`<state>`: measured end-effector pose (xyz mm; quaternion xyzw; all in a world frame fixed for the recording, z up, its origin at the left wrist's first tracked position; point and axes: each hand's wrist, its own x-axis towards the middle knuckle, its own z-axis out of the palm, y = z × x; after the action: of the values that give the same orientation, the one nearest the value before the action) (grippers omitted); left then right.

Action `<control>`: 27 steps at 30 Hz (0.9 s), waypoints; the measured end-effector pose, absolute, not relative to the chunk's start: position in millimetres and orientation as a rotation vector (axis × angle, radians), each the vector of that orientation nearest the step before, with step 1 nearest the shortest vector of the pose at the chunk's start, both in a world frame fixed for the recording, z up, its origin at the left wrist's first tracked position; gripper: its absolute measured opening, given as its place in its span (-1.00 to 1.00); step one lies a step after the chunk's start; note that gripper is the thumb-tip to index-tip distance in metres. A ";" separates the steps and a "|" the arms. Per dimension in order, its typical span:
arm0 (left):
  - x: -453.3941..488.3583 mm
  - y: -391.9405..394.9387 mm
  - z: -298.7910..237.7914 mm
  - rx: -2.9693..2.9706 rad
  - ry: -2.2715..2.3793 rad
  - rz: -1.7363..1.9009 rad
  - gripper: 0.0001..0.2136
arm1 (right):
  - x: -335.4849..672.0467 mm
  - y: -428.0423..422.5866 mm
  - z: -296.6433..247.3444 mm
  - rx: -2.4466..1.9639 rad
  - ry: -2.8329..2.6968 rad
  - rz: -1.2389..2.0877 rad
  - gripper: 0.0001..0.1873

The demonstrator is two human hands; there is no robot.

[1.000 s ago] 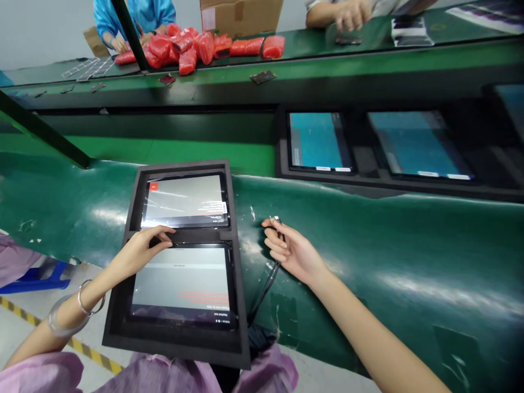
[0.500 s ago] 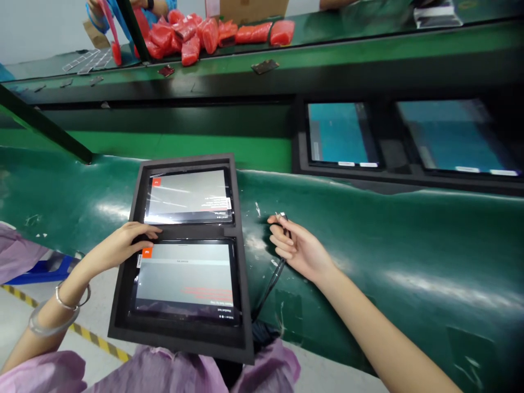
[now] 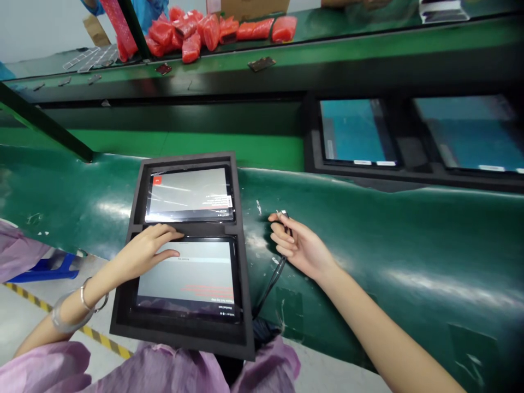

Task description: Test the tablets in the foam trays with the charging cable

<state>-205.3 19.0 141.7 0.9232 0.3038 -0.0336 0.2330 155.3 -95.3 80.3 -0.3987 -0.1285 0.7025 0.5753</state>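
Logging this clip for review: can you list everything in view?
Near tablets: 2, black with grey screens, in foam tray
Foam tray: 1, black, on near belt
Near belt: 1, green, in front of person
Far tablets: 2, blue screens, beyond near belt
Red bags: many, red, on far belt
Box: 1, brown, behind bags
Co-worker: 1, blue sleeve, far side
Cable: 1, black, in right hand
Left hand: 1, bare, on lower tablet
Right hand: 1, bare, holding cable
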 end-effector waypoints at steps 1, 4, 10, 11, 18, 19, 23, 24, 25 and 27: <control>-198.7 11.4 139.5 2.532 0.841 -0.060 -0.61 | 155.3 -95.5 80.4 -0.935 -0.304 1.646 -0.78; -180.4 -14.0 131.9 2.570 0.966 0.036 -0.54 | 155.9 -96.8 79.6 -0.912 -0.304 1.654 -0.80; -165.1 -38.2 126.5 2.590 1.109 0.032 -0.61 | 161.2 -101.7 75.9 -0.860 -0.331 1.681 -0.80; -163.8 -38.0 126.5 2.581 1.114 0.029 -0.64 | 162.4 -102.6 75.2 -0.857 -0.337 1.683 -0.79; -147.1 -24.3 126.1 2.501 1.142 -0.046 -0.70 | 170.4 -109.0 66.5 -0.836 -0.356 1.680 -0.78; -144.3 -22.1 127.2 2.484 1.130 -0.075 -0.69 | 171.3 -109.8 65.0 -0.832 -0.358 1.680 -0.78; -134.3 -22.5 132.0 2.553 1.051 -0.052 -0.68 | 174.4 -111.6 61.0 -0.819 -0.362 1.688 -0.77; -132.4 -25.5 132.1 2.620 0.962 -0.007 -0.67 | 174.9 -111.8 60.8 -0.819 -0.362 1.689 -0.77; -130.8 -29.5 131.5 2.700 0.821 0.031 -0.64 | 175.1 -111.8 60.9 -0.819 -0.362 1.690 -0.77; -129.1 -38.8 128.5 2.843 0.448 0.032 -0.57 | 174.9 -111.8 61.7 -0.821 -0.361 1.689 -0.78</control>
<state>-129.1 -38.8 128.5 0.9792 0.1544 0.0112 0.1314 174.9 -111.8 61.7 -0.3506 -0.1542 0.7215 0.5768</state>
